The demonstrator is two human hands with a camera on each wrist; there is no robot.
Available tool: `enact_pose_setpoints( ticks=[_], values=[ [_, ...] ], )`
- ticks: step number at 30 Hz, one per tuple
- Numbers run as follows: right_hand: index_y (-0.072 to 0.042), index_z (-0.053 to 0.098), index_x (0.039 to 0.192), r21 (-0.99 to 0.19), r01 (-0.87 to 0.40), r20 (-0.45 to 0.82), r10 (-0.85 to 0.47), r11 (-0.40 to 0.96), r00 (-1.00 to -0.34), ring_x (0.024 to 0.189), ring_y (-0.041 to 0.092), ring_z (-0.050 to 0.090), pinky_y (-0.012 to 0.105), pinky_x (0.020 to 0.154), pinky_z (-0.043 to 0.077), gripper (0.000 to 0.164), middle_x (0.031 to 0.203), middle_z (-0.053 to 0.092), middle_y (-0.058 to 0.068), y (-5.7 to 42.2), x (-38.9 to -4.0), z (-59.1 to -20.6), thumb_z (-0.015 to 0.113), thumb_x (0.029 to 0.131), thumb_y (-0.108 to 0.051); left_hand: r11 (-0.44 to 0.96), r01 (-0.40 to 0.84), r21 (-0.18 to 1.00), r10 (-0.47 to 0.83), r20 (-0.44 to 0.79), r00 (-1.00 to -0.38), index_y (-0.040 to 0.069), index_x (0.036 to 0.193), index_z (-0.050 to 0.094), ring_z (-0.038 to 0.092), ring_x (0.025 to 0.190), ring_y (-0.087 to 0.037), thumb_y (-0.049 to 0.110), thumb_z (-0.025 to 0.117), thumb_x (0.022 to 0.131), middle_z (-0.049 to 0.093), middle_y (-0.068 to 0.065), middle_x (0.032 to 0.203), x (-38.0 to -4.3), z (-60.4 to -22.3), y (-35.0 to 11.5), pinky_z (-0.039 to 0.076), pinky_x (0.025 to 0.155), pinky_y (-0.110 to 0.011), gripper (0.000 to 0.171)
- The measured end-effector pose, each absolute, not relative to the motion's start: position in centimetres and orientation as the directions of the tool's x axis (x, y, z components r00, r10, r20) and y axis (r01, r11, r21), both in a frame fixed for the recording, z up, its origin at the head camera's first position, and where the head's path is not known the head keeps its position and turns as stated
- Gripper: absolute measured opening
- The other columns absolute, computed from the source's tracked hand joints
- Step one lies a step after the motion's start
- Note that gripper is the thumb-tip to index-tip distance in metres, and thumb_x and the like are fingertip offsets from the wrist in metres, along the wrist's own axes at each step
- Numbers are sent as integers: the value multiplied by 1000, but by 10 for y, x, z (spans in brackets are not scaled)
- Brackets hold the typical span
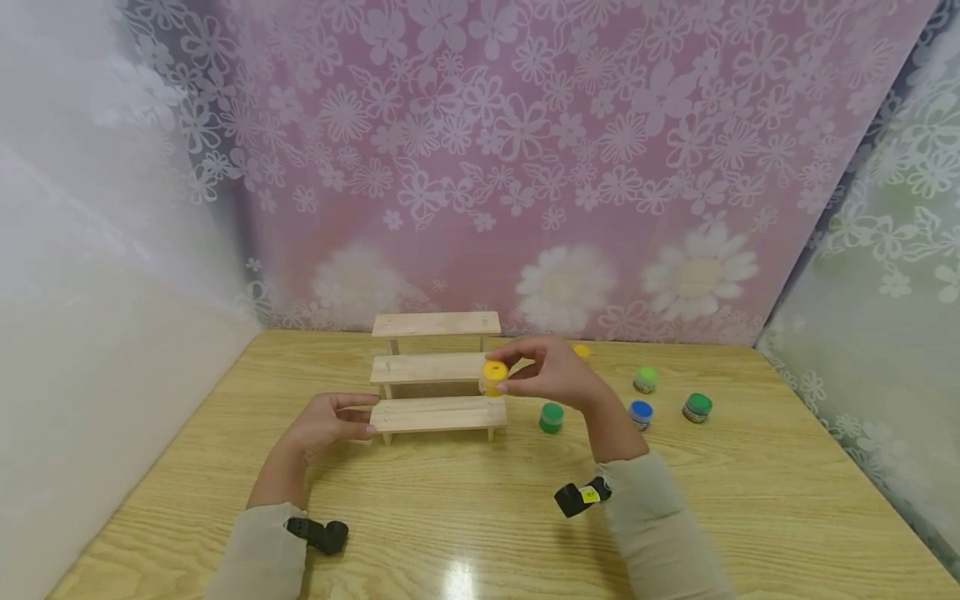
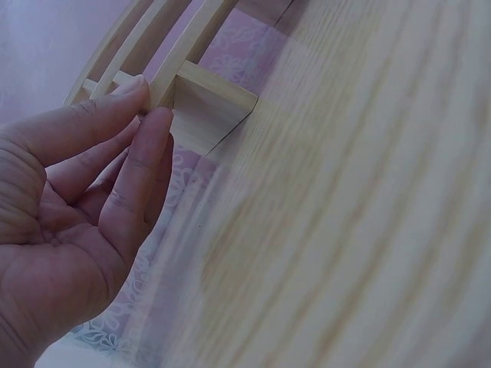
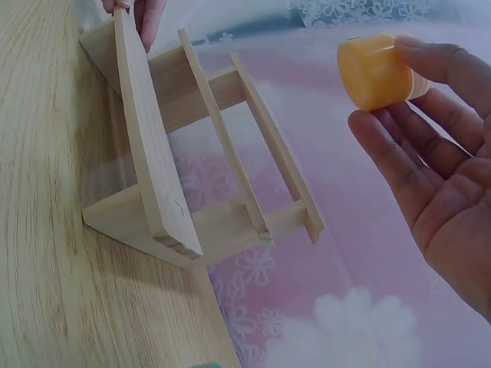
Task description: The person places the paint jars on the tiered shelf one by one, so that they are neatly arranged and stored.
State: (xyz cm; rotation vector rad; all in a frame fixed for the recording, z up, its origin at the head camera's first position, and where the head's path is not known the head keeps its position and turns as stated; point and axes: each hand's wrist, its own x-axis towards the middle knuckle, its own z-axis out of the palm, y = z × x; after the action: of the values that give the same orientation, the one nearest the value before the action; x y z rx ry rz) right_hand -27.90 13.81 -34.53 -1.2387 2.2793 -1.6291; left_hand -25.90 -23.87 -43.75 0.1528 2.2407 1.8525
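Note:
A small three-tier wooden shelf (image 1: 438, 412) stands on the table, its steps rising toward the back. My left hand (image 1: 330, 429) is at the left end of the lowest step, and in the left wrist view the thumb and fingers (image 2: 153, 142) pinch the corner of that board. My right hand (image 1: 558, 375) pinches a small paint jar with a yellow lid (image 1: 493, 377) between thumb and fingers. That jar is held up by the right end of the middle step. In the right wrist view the yellow jar (image 3: 376, 73) is tilted, off to the side of the shelf's boards.
Right of the shelf stand more jars: a green one (image 1: 551, 417), a blue one (image 1: 641, 413), a light green one (image 1: 645, 380) and a darker green one (image 1: 697, 407). Another yellow lid (image 1: 582, 351) shows behind my right hand. A flowered curtain (image 1: 525, 167) hangs along the table's back edge.

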Motion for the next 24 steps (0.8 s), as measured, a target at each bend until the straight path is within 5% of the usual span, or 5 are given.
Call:
enact_pose_setpoints(
  ticks=[24],
  values=[
    [-4, 70, 117, -839, -529, 343, -631, 128, -696, 97, 26, 62, 40, 82, 56, 36, 104, 65, 10, 98, -295, -341, 79, 83, -7, 186, -68, 980, 218, -109, -970, -6, 129, 60, 59, 105, -24, -2, 80, 77, 54, -21, 130, -259, -438, -238, 57, 81, -36, 56]
  ],
)
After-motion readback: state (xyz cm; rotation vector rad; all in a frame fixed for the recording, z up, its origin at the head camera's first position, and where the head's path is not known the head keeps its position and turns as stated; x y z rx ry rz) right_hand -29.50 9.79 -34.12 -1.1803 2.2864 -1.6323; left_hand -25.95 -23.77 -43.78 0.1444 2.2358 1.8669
